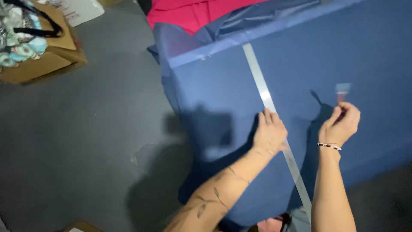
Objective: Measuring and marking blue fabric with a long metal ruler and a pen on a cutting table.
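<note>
Long metal ruler (266,96) — flat across blue fabric (214,99) spread on the floor (86,129), running diagonally. Left hand (269,132) presses down on the ruler, fingers flat, grip clasping nothing. Right hand (342,122) just beside it — grip pinched shut on a small blurred marking piece (342,91). Red cloth (189,13) beyond; cardboard box (40,60) well apart.

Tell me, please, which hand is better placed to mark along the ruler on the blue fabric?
Probably the right hand: it pinches a small, blurred flat piece just beside the long ruler. The left hand presses the ruler on the blue fabric.
</note>
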